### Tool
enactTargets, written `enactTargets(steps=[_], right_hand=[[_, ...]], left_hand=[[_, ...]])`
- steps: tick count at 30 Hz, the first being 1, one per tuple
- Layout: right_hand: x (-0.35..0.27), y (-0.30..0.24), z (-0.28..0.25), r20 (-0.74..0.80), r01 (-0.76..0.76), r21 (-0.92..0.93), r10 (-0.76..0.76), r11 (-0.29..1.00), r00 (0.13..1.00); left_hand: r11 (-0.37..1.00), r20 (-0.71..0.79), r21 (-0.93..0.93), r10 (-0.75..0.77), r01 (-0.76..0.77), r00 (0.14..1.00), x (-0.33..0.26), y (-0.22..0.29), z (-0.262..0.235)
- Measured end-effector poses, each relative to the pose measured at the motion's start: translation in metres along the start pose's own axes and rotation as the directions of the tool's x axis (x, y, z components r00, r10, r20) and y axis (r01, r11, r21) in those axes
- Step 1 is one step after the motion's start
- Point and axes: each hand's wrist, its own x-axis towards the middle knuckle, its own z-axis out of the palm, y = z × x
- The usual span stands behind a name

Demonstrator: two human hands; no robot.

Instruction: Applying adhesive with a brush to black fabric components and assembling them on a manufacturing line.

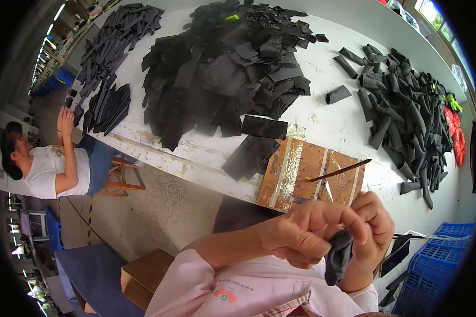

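Close to my chest, both hands grip one small black fabric tube (339, 259). My left hand (301, 232) pinches its upper end between thumb and fingers. My right hand (373, 227) is closed round the other side, its fingers curled and partly hidden behind the fabric. Just beyond my hands lies a brown wooden board (280, 179) with strips of tape across it. A thin dark curved stick (341, 170) rests on the board. Flat black fabric pieces (251, 156) lie at the board's left edge.
A large heap of flat black pieces (222, 68) covers the middle of the white table (322, 119). Black tubes (402, 105) are piled at right, narrow strips (116, 37) at far left. A person (58, 164) sits at left. Blue crates (433, 264) stand at lower right.
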Motion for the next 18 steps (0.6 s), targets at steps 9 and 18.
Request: enactTargets(steps=[9,18], right_hand=[[0.058,0.032,-0.022,0.022,-0.341,0.261,0.348,0.903,0.937],[0.04,0.091,-0.019,0.163,-0.405,0.551,0.383,0.729,0.909]], left_hand=[[0.967,-0.221,0.0,0.249,-0.255,0.943,0.053,0.047,-0.02],[0.97,-0.469,-0.019,0.207,-0.244,0.859,0.04,0.033,-0.067]])
